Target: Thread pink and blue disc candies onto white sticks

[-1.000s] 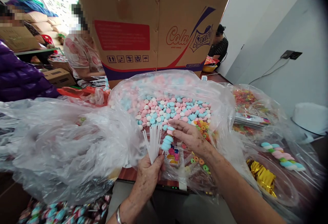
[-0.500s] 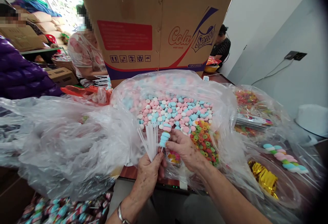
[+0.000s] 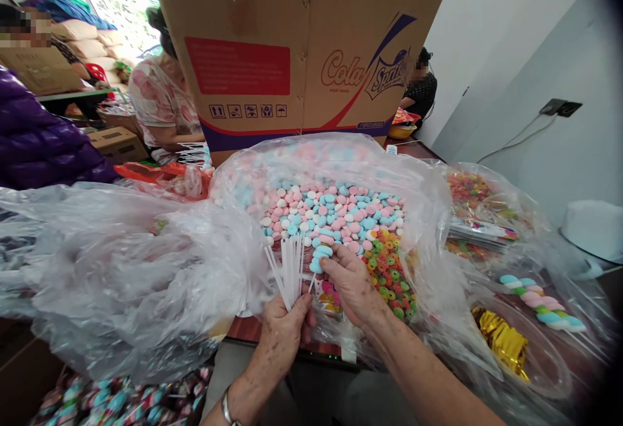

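Observation:
My left hand (image 3: pixel 281 330) is closed around a fanned bundle of thin white sticks (image 3: pixel 292 267). At its fingertips it also meets the lower end of one more stick, which carries a marshmallow skewer (image 3: pixel 318 261) of blue and pink pieces. Thumb and fingers of my right hand (image 3: pixel 356 288) pinch that skewer's marshmallows from the right. Just beyond both hands lie loose pink, blue and white marshmallows (image 3: pixel 335 212) in a clear plastic bag. Colourful gummy rings (image 3: pixel 389 273) are heaped beside my right hand.
A large cardboard carton (image 3: pixel 302 49) stands behind the marshmallows. Crumpled clear plastic (image 3: pixel 146 270) spreads on the left. To the right are a bowl with gold ties (image 3: pixel 501 341) and finished marshmallow skewers (image 3: pixel 542 302). Wrapped candies (image 3: pixel 121 400) lie low at left. Several people sit farther back.
My right hand has shifted slightly right, and the skewer's top now leans right, away from the bundle. The co-worker left of the carton has lowered their head.

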Tool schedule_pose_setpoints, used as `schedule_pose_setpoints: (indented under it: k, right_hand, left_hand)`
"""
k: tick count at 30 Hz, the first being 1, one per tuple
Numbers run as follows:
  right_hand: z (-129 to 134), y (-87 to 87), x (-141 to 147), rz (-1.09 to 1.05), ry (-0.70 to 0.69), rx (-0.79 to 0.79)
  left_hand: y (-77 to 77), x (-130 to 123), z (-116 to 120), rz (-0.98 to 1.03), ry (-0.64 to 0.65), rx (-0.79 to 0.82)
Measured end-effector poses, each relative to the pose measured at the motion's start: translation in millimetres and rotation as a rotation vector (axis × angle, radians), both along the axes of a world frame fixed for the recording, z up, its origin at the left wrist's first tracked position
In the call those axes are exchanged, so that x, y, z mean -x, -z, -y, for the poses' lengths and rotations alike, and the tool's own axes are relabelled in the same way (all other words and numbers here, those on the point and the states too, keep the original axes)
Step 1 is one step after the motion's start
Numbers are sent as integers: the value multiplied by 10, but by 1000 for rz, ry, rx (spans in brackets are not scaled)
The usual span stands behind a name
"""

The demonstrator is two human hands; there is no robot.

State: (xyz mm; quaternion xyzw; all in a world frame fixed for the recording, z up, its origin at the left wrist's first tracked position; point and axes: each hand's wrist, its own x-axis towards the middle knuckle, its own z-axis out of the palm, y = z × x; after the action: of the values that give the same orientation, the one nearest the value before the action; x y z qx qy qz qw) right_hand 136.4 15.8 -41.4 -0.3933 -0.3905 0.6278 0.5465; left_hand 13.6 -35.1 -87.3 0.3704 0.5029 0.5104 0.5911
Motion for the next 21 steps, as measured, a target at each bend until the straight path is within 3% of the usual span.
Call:
schedule_pose_setpoints:
  k: [11, 21]
  right_hand:
    - [-28, 5, 70, -141, 80, 81]
    - [66, -6, 190, -219, 85, 168]
  left_hand:
    - [44, 21, 10, -3, 39, -33]
    - [-12, 7, 7, -83, 22, -13]
